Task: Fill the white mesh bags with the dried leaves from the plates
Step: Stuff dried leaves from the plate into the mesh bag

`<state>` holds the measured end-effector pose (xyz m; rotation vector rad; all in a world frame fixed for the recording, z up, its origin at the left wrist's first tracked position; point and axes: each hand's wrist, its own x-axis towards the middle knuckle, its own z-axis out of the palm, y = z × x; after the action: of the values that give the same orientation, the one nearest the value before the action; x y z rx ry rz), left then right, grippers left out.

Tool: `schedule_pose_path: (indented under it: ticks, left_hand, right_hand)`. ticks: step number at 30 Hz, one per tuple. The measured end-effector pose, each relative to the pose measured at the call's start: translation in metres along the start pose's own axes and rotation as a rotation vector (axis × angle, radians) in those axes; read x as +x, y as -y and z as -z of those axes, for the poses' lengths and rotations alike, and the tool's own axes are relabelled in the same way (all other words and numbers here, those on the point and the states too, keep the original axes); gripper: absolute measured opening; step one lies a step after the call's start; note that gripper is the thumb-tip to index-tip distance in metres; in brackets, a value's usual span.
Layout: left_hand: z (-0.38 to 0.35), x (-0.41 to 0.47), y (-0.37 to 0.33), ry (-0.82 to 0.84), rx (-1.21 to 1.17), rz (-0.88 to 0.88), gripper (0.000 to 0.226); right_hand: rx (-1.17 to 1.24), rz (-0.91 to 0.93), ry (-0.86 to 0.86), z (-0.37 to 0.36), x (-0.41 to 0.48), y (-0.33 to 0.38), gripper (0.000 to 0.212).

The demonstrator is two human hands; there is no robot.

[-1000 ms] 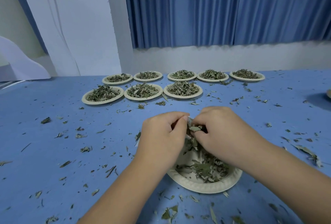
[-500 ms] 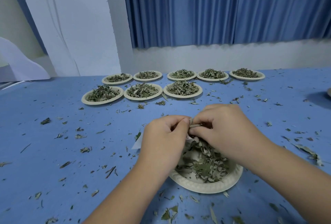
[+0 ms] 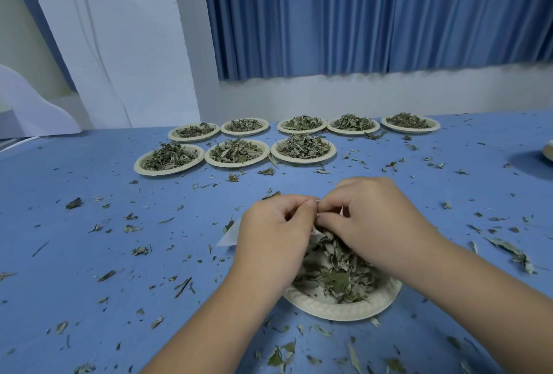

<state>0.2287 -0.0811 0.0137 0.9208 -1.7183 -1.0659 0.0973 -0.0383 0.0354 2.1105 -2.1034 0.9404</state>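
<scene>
While the left hand (image 3: pixel 273 236) pinches the bag (image 3: pixel 227 236) over the plate (image 3: pixel 338 310), the right hand (image 3: pixel 374 224), at 3 o'clock, pinches it too.

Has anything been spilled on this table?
Yes. Dried leaf bits lie scattered across the blue tablecloth, around the near plate and by the full plates behind, not in the white mesh bag held by the left hand and right hand.

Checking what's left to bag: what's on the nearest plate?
A heap of dried leaves on the near plate. The left hand and right hand cover its far side; only a corner of the white mesh bag shows.
</scene>
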Motion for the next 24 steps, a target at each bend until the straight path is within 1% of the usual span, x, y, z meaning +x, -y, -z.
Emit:
schedule_pose_path:
  ticks: [2,5,8,9,11,13,14,15,16,18,22,24]
  left_hand:
    - [-0.001,0.000,0.000,0.016,0.015,0.002,0.029]
    - [-0.001,0.001,0.003,-0.021,0.015,0.036,0.028]
    - [0.000,0.002,0.005,-0.048,0.000,0.063,0.021]
    - [0.000,0.003,0.005,-0.054,-0.006,0.071,0.020]
    - [0.000,0.004,0.005,-0.066,-0.013,0.079,0.019]
    - [-0.001,0.004,0.005,-0.071,-0.012,0.075,0.022]
    - [-0.001,0.004,0.004,-0.073,-0.015,0.074,0.024]
    - [-0.001,0.004,0.005,-0.076,-0.023,0.075,0.025]
    - [-0.001,0.004,0.005,-0.079,-0.031,0.077,0.025]
    - [-0.001,0.004,0.005,-0.082,-0.031,0.079,0.023]
    - [-0.001,0.006,0.008,-0.091,-0.032,0.089,0.018]
    - [-0.001,0.006,0.009,-0.094,-0.023,0.085,0.016]
  right_hand:
    - [-0.014,-0.007,-0.029,-0.005,-0.002,0.001,0.013]
    - [0.068,-0.038,-0.042,0.002,0.000,-0.002,0.020]
    - [0.063,-0.088,0.014,0.022,0.003,-0.008,0.020]
    - [0.038,-0.111,0.052,0.027,0.001,-0.010,0.029]
    - [-0.024,-0.169,0.147,0.029,-0.006,-0.009,0.056]
    - [-0.097,-0.188,0.247,0.021,-0.015,-0.005,0.081]
    - [-0.128,-0.186,0.276,0.015,-0.018,-0.004,0.090]
    - [-0.156,-0.185,0.289,0.010,-0.019,-0.003,0.094]
    - [-0.177,-0.190,0.288,0.005,-0.019,-0.002,0.095]
    - [-0.200,-0.208,0.266,-0.002,-0.018,-0.001,0.089]
    - [-0.168,-0.205,0.178,-0.006,-0.019,-0.005,0.058]
    - [-0.128,-0.172,0.132,-0.003,-0.019,-0.006,0.044]
